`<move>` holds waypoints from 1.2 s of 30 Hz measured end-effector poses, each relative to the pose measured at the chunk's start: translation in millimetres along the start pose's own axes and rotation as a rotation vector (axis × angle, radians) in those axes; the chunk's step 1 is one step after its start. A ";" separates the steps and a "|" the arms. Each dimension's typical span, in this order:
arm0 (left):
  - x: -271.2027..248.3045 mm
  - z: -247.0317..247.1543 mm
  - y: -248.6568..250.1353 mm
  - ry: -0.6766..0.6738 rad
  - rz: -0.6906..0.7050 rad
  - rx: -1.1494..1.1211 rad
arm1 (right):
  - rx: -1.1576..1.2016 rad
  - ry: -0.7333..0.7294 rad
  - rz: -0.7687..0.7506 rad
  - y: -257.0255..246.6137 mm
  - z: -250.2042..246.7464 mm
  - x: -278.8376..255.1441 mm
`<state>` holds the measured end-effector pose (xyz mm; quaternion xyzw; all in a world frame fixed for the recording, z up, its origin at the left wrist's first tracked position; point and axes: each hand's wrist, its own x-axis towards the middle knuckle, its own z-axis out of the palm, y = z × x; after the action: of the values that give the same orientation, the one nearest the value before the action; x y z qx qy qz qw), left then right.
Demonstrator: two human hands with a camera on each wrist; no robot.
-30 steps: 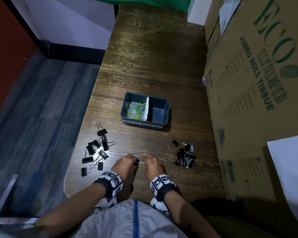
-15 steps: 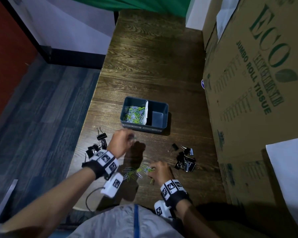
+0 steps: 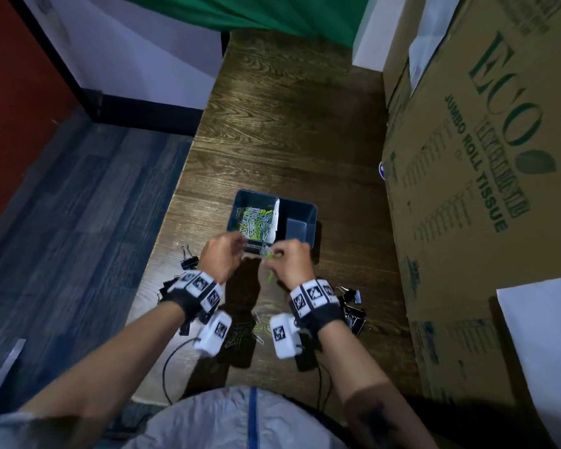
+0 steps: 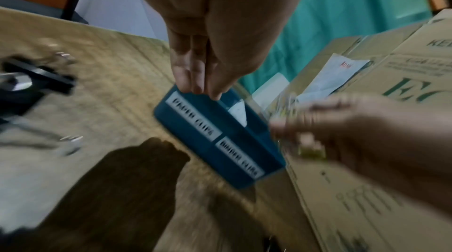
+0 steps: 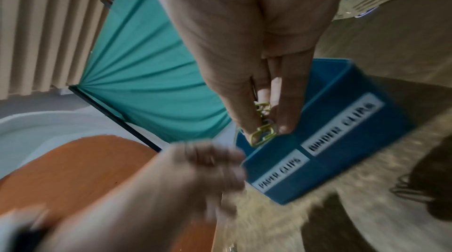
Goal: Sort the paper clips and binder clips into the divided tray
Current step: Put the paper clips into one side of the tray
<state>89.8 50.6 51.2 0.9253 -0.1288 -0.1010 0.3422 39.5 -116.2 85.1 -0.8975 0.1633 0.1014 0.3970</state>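
A dark blue divided tray (image 3: 297, 226) sits mid-table, labelled on its near wall (image 4: 220, 140) (image 5: 342, 140). Its left compartment holds many green and silver paper clips (image 3: 255, 218); the right one is bare. My right hand (image 3: 277, 254) (image 5: 266, 128) pinches a few green paper clips (image 5: 263, 132) at the tray's near rim. My left hand (image 3: 237, 246) (image 4: 203, 89) hovers at the rim of the paper-clip side with its fingertips drawn together; blur hides whether it holds anything. Loose paper clips (image 3: 256, 328) lie on the table between my wrists.
Black binder clips lie in two piles, one to the left (image 3: 188, 257) (image 4: 36, 80) and one to the right (image 3: 353, 306). A large cardboard box (image 3: 467, 189) walls the table's right side. The table's left edge (image 3: 175, 202) drops to the floor.
Both hands left the loose paper clips near me and rose to the tray's near rim, the left first, then the right carrying green clips.
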 end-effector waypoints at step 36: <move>-112.4 67.4 -39.0 -0.557 -0.009 0.224 | -0.317 -0.255 0.129 111.7 98.6 -75.1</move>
<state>-28.5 72.8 -13.6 0.8946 -0.2239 -0.3374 0.1890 -77.0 -97.3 -32.9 -0.9162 0.1507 0.2639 0.2611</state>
